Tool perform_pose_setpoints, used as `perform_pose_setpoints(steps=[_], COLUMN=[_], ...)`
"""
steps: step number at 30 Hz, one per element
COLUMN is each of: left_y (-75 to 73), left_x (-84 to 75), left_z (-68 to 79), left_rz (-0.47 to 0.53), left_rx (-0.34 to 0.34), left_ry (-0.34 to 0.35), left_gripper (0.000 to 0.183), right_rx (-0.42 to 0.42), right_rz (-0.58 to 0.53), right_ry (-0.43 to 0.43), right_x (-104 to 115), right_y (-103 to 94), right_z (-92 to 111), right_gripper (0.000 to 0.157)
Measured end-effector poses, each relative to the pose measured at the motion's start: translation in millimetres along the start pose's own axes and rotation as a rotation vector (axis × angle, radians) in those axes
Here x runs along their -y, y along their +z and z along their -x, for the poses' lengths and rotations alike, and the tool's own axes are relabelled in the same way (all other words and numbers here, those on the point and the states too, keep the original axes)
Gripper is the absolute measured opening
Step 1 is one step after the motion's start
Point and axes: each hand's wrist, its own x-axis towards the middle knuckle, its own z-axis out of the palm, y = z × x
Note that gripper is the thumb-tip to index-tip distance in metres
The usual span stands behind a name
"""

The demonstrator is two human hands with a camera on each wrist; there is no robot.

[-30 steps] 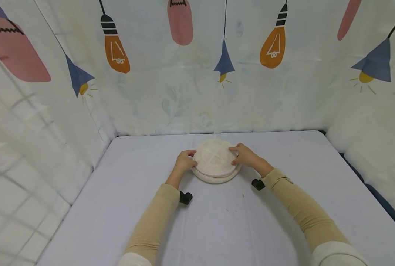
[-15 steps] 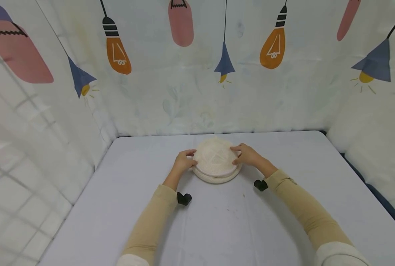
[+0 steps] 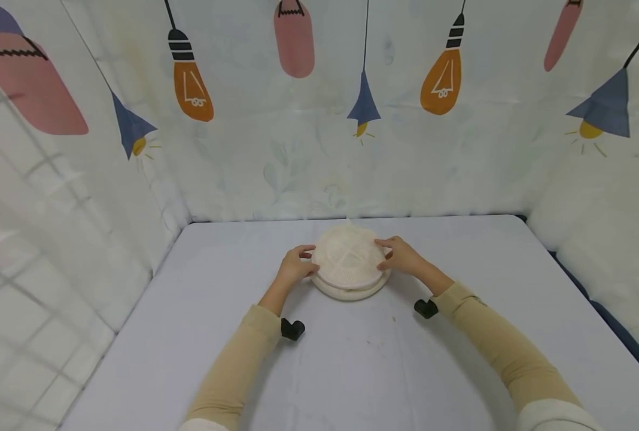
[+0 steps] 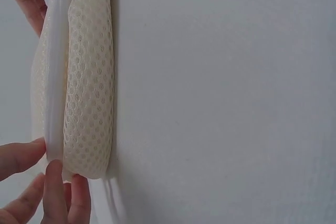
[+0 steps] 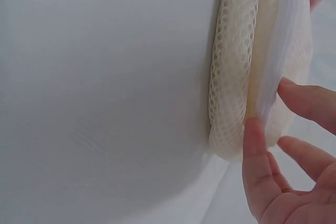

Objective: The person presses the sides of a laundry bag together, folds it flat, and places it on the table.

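Note:
Flattened on the table lies a round cream mesh laundry bag (image 3: 347,254), made of honeycomb netting with a white band along its upper layer. A thicker padded mesh rim (image 4: 89,87) shows below that band in the left wrist view. My left hand (image 3: 295,264) pinches the bag's left edge, thumb on the white band and fingers lower at the rim. On the opposite edge, my right hand (image 3: 404,255) pinches in the same way, thumb and fingers (image 5: 255,140) at the band. The bag's far side and the inside are hidden.
A white-covered table (image 3: 346,371) reaches to a printed curtain wall (image 3: 233,167) at the back. Black wrist cameras (image 3: 292,329) hang near both wrists. Fabric walls stand at left and right. A few small specks mark the cloth in front of the bag.
Both forearms have shifted slightly outward and toward the person, with the wrists angled apart. The hands stay at the bag's two edges, and the bag keeps nearly the same place.

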Motion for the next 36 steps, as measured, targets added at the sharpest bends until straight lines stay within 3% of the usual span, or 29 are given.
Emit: perform_pose_setpoints(steps=[10,25,36], left_y=[3.0,5.0,7.4], left_x=[1.6,0.7,-0.7], left_z=[2.6,0.2,0.4], left_rz=[-0.023,0.006,-0.038], left_rx=[-0.009,-0.011,-0.010], left_ry=[0.006,-0.010,-0.022], left_gripper=[0.059,0.061,0.061], right_rx=[0.010,0.038,0.044], right_rz=[-0.036,-0.009,-0.014], right_ry=[0.016,0.024,0.027], right_x=[0.6,4.7,3.3], right_y=[0.9,0.2,2.7], right_z=[6.4,1.3,-1.1], right_gripper=[0.080,0.080,0.080])
